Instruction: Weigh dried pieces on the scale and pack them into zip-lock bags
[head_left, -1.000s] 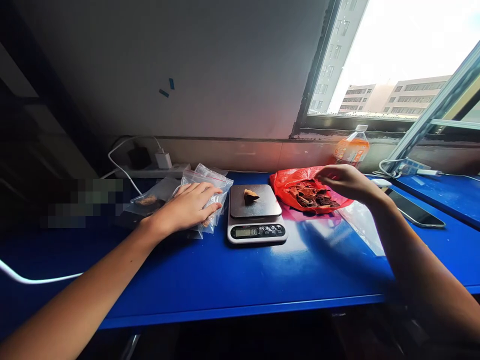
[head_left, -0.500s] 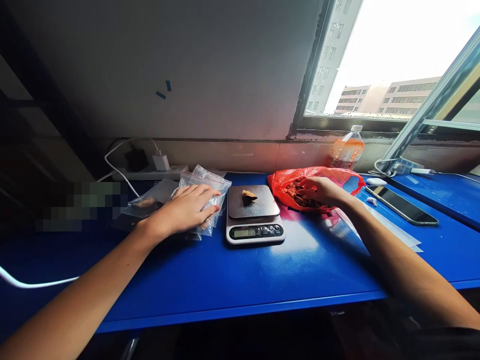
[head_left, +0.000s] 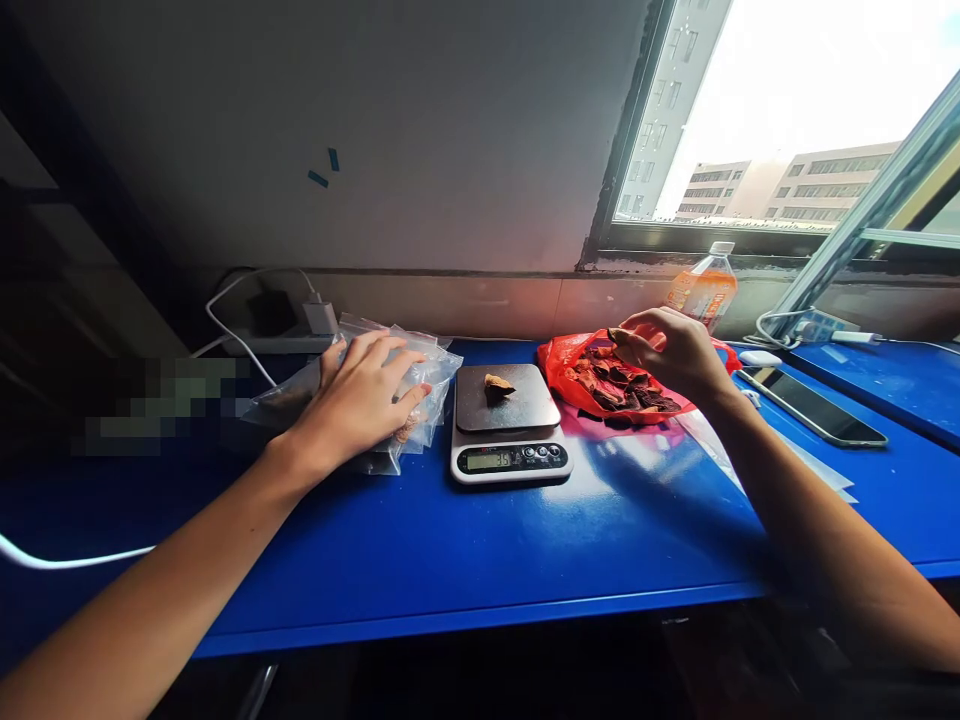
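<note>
- Dried brown pieces [head_left: 628, 388]: heaped inside an open red bag [head_left: 553, 362], which lies on the blue table [head_left: 390, 570] just right of the kitchen scale [head_left: 511, 476].
- Step in hand (judged): taking single pieces out of the bag by hand, with the scale switched on beside it.
- Right hand [head_left: 670, 345]: above the bag, fingers curled; thumb and fingertips pinch what looks like one small flake [head_left: 616, 337], partly covered by the fingers.
- Left hand [head_left: 356, 405]: palm down over clear zip bags [head_left: 442, 365], fingers spread, pinching nothing that shows. Whether it presses on them or only rests lightly, cannot tell.
- Next move (judged): carrying the flake across to the steel pan [head_left: 469, 412] would call for a light pinch, a path clear of the crumpled bag rim, and a gentle release beside the single piece [head_left: 499, 386] there, fingertips off the pan so the reading can settle.
- Display [head_left: 487, 461]: digits look like 35; decimal point too small to confirm.
- Appearance, heap: thin, curled, irregular fragments, reddish brown to nearly black, edges ragged; red tint probably cast partly by the bag.
- Appearance, pan piece: pale tan on the upper face, dark underneath, one end pointed; sits alone near the middle, with a shadow beside it.
- Handling (judged): dry and likely brittle; a hard squeeze could crumble it.
</note>
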